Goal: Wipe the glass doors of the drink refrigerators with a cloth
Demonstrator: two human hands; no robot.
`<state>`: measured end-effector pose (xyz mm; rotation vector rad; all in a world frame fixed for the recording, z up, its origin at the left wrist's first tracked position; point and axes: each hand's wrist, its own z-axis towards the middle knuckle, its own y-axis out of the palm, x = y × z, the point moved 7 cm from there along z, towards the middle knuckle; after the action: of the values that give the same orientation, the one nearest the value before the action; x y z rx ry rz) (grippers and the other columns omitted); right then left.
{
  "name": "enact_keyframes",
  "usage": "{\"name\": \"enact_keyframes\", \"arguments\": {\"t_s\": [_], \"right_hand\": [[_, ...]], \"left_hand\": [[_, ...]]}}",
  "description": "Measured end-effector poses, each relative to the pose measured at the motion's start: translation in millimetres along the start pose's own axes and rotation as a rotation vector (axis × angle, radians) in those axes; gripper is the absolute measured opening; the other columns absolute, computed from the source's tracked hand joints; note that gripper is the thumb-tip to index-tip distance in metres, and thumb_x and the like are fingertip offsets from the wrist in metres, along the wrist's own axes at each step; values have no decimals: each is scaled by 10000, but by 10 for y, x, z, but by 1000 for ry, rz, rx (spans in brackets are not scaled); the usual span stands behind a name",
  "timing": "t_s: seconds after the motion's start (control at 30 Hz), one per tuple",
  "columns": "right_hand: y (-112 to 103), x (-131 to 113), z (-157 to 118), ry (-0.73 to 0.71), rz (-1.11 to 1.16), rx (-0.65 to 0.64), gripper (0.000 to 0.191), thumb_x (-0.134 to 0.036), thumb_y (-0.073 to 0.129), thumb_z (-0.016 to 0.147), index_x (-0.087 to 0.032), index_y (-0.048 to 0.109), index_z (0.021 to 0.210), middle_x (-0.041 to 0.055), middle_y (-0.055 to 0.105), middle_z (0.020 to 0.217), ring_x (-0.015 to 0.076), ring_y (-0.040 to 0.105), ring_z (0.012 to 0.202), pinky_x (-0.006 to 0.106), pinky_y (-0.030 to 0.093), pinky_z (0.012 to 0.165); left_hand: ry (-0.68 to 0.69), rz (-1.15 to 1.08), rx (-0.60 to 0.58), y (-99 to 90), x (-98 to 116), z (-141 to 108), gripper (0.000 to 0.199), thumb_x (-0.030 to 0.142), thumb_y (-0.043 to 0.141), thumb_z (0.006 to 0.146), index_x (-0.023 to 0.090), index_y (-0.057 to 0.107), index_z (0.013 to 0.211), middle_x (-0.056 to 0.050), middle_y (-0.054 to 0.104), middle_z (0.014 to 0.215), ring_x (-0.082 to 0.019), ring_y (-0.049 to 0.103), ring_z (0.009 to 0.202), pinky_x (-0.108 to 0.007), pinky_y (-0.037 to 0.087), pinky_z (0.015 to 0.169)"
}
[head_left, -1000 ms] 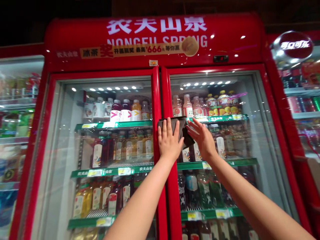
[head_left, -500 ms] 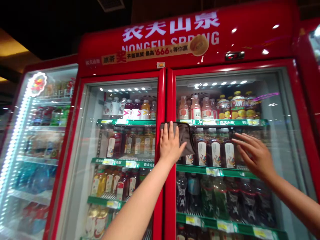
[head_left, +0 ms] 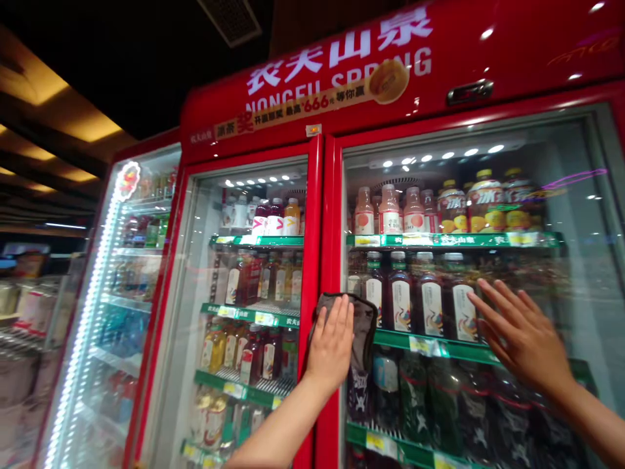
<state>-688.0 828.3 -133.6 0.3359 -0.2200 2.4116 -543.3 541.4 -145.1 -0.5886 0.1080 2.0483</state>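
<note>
My left hand (head_left: 332, 342) holds a dark grey cloth (head_left: 361, 339) with black edging against the red door frame (head_left: 331, 417), its fingers straight and laid flat over the cloth. Part of the cloth reaches past the fingers over the glass of the right door. To the right, my right hand (head_left: 520, 332) is open with fingers stretched out, in front of the right glass door (head_left: 469, 195). Whether its fingertips touch the glass I cannot tell. Behind the glass are dark bottles with white labels (head_left: 432, 303), near the right fingertips.
The red drinks cooler (head_left: 527, 45) has shelves of bottles with green price strips (head_left: 454, 241). A second lit cooler (head_left: 105, 326) stands to the left. Shelves with goods (head_left: 32, 312) are farther left, blurred.
My left hand has moved down the door frame with the cloth. My right hand has also come lower, its fingers more spread. The view has turned left, showing more of the store.
</note>
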Motion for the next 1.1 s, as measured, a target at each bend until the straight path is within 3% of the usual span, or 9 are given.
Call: {"name": "enact_keyframes", "arguments": {"t_s": [0.17, 0.23, 0.3, 0.4, 0.5, 0.6, 0.73, 0.97, 1.1], "right_hand": [[-11, 25, -6, 9, 20, 6, 657, -275, 517, 977, -397, 289, 1581, 7, 370, 1622, 306, 370, 1480, 556, 299, 1221], [-14, 23, -8, 7, 22, 3, 655, -273, 517, 979, -392, 290, 1582, 10, 371, 1621, 308, 374, 1478, 558, 301, 1220], [-23, 20, -4, 9, 25, 1, 656, -271, 518, 979, -392, 290, 1582, 10, 373, 1620, 309, 378, 1475, 562, 302, 1220], [-47, 18, 8, 18, 35, 0, 661, -264, 520, 980, -397, 284, 1583, 10, 370, 1621, 311, 376, 1476, 568, 301, 1219], [-66, 17, 16, 14, 47, -4, 674, -253, 522, 979, -389, 269, 1589, 18, 355, 1628, 311, 362, 1483, 567, 300, 1220], [-68, 23, 12, -4, 49, -9, 685, -244, 526, 977, -375, 260, 1594, 27, 351, 1629, 311, 355, 1487, 567, 300, 1221], [-65, 44, 0, -23, 40, -1, 694, -236, 530, 975, -362, 252, 1598, 32, 342, 1633, 310, 349, 1491, 569, 308, 1215], [-86, 67, 16, 0, 98, 7, 689, -218, 563, 959, -352, 300, 1582, 35, 372, 1617, 291, 333, 1500, 569, 304, 1217], [-124, 153, 50, 73, 267, 18, 529, -237, 557, 964, -354, 495, 1476, 28, 466, 1560, 265, 382, 1477, 569, 294, 1223]], "left_hand": [[-170, -70, 10, -66, -304, 1067, 779, 68, 409, 933, 181, 60, 1620, -135, 154, 1679, -263, 116, 1559, -530, 190, 1280], [-219, -96, 27, -67, -210, 1209, 790, 53, 420, 930, 277, 107, 1620, -117, 117, 1691, -302, 131, 1557, -563, 233, 1258], [-230, -131, 23, -33, 25, 1062, 789, 113, 483, 938, 341, 142, 1612, -94, 89, 1700, -344, 141, 1554, -583, 280, 1233], [-220, -184, -16, 39, 386, 583, 814, 298, 591, 925, 328, 157, 1613, -85, 82, 1706, -399, 105, 1553, -615, 331, 1195], [-112, -200, -47, 63, 540, 313, 807, 363, 608, 919, 325, 190, 1608, -61, 117, 1708, -382, 80, 1561, -585, 357, 1189], [-60, -202, -40, 59, 443, 450, 762, 359, 589, 940, 311, 217, 1603, -88, 139, 1704, -330, 136, 1563, -531, 359, 1199], [-208, -192, 13, 56, 330, 766, 745, 358, 557, 955, 240, 216, 1607, -158, 176, 1686, -349, 171, 1553, -566, 311, 1215], [-121, -362, 17, 0, 775, 745, 603, 202, 480, 975, 253, 350, 1562, -107, 398, 1603, -282, 222, 1547, -500, 351, 1216], [-110, -664, 24, -113, 840, 892, 548, 67, 361, 959, 241, 526, 1451, -74, 490, 1547, -205, 312, 1514, -434, 355, 1218]]}}
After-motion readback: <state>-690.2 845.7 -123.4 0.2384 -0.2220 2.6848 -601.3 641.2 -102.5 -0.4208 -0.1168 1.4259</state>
